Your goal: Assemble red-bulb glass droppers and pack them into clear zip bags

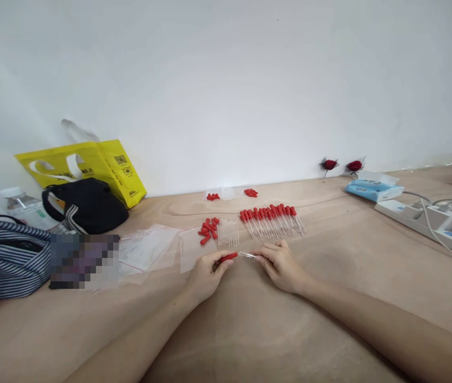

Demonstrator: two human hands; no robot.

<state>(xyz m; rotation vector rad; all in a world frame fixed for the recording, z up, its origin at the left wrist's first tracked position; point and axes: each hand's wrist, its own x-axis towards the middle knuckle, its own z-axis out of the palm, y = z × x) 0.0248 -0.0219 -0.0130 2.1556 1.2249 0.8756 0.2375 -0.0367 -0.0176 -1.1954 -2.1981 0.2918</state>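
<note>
Between thumb and fingers, my left hand (206, 274) grips a red rubber bulb (229, 257), its open end facing right. My right hand (280, 266) pinches a clear glass dropper tube (246, 255) that points left at the bulb; a small gap seems to separate the two. Just beyond my left hand lie a pile of loose red bulbs (208, 231) and a row of bare clear tubes (229, 233). Behind my right hand, several droppers with red bulbs fitted (272, 219) lie side by side, bulbs toward the wall.
Clear zip bags (149, 249) lie left of my hands. Farther left are a striped pouch (14, 260), a black cap (88, 205), a yellow bag (120, 173) and a plastic bottle (24, 205). A blue tissue pack (373, 188) and a power strip (429, 223) stand at right.
</note>
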